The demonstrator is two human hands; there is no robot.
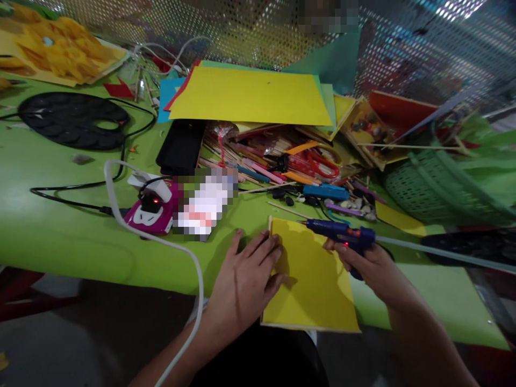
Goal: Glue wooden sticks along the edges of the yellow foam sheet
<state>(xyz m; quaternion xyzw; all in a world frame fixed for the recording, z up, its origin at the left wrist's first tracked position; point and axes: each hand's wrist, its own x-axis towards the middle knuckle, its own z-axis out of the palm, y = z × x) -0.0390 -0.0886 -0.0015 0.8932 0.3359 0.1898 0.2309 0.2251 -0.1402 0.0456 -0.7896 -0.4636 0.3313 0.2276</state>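
Note:
My right hand (373, 266) grips a dark blue hot glue gun (342, 232), its small red light lit. A long translucent glue stick (427, 251) sticks out of the gun's back end. The nozzle points left, over the top of a yellow sheet (314, 290) that lies at the table's front edge. Pale thin strips run along the sheet's left and bottom edges; the left strip (270, 224) shows at the upper corner. My left hand (245, 279) lies with fingers apart across that left edge, thumb on the yellow surface.
A magenta power strip (169, 207) with plugs and a white cable (197, 279) is at left, beside a blurred phone (207, 204). Behind are coloured sheets (250, 97), sticks, pens, red-handled scissors (322, 164) and pebbles. A green basket (439, 183) stands right, a black palette (72, 121) left.

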